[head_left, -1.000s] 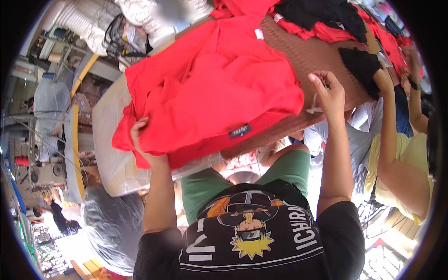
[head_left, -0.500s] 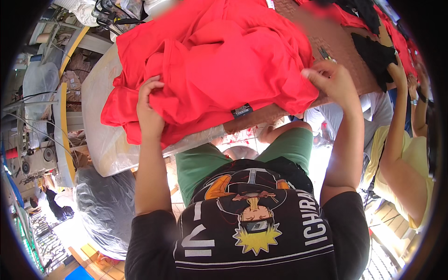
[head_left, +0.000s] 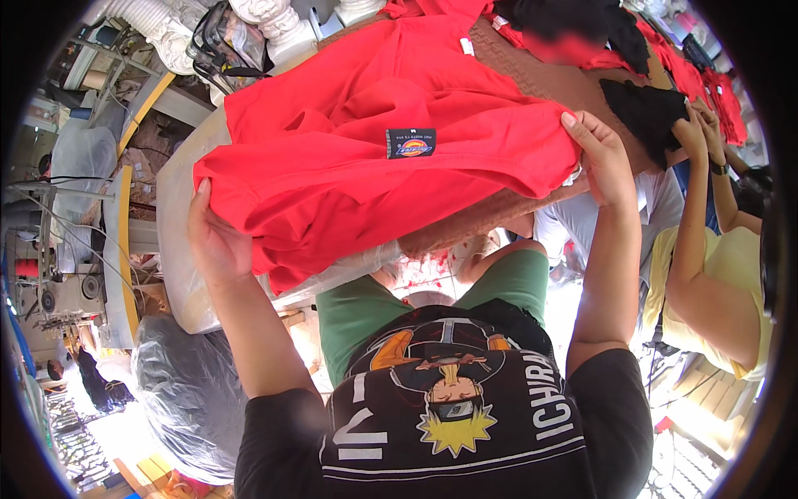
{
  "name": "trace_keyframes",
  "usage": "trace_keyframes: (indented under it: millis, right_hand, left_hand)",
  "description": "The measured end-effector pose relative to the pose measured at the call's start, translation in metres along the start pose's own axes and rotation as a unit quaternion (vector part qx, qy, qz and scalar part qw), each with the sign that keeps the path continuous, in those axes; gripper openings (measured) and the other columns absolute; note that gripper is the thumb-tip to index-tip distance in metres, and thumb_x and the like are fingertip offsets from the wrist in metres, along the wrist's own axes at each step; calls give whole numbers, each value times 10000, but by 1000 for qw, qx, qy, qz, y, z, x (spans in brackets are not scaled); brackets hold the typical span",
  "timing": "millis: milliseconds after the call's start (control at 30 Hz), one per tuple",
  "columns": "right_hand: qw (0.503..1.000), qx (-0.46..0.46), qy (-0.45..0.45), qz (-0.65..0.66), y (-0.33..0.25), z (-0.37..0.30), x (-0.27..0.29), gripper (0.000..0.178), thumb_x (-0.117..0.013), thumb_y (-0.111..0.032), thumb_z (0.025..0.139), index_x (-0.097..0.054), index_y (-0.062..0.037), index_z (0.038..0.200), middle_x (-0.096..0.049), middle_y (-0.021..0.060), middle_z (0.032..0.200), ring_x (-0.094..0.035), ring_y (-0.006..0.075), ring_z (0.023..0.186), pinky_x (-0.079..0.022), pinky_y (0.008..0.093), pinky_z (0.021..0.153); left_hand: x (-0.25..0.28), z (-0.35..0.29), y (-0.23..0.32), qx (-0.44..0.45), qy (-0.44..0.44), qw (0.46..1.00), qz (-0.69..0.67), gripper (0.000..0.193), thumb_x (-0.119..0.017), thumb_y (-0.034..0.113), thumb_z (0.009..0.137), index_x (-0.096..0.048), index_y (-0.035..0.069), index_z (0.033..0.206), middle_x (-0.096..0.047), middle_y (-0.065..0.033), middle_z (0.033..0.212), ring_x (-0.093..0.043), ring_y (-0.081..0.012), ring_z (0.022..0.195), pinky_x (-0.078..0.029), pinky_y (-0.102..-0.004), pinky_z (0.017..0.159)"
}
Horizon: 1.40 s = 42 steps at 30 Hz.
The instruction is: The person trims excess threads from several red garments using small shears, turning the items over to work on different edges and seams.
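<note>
A red shirt lies spread over the near part of the table, with a black label sewn inside its near edge. My left hand grips the left end of that edge, thumb on top and the fingers partly under the cloth. At the right end, my right hand pinches the red cloth between thumb and fingers. The edge between both hands is drawn fairly straight, with soft folds behind it.
The brown padded tabletop carries more red and black cloth at the far right. A co-worker in yellow handles black cloth there. A plastic-covered bundle stands at the lower left, and a clear bag lies at the back.
My left hand has moved left and down, and now grips the shirt's edge. My right hand has closed on the right end. The bunched cloth is spread wider and its label shows fully.
</note>
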State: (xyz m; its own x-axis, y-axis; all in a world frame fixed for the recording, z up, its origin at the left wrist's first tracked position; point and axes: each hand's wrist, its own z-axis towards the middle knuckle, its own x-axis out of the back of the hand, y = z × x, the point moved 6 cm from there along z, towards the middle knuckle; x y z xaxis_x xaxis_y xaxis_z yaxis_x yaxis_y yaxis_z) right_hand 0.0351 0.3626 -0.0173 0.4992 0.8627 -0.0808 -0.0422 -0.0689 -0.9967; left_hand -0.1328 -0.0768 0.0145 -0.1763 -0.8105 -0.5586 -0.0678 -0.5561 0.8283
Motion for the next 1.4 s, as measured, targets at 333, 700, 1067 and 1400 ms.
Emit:
trace_keyframes:
  millis: [333,700,1067,1400]
  right_hand:
    - [947,239,-191,103,-79,-51,-10,643,-749,-56,784,-463,29,1354,-594,120,1296,-589,164,1161,-437,289,1011]
    - [962,260,-52,-73,-169,130,-24,301,-628,-328,916,-678,-62,1049,-684,18,983,-634,128,882,-485,311,788]
    - [948,99,-122,-277,-57,72,-50,252,-665,-200,912,-663,17,1040,-687,43,910,-623,92,820,-492,249,748]
    - [897,-213,-209,-327,49,48,-88,484,-624,-497,894,-648,-18,960,-707,88,839,-652,144,578,-458,244,482]
  left_hand:
    - [-20,-16,98,-145,-257,954,-55,450,-452,270,983,-461,40,1369,-550,-130,1332,-473,-297,1284,-308,-530,1115]
    - [-139,114,256,-321,-27,784,531,529,-575,253,947,-434,15,1398,-508,-104,1381,-512,-201,1224,-373,-340,1041]
    - [-154,-230,184,-263,-889,324,189,261,-443,199,916,-604,6,988,-604,-113,931,-596,-242,895,-468,-423,865]
    - [-120,-84,72,-52,-404,777,479,302,-608,307,892,-670,21,962,-672,-84,876,-645,-193,793,-490,-331,737]
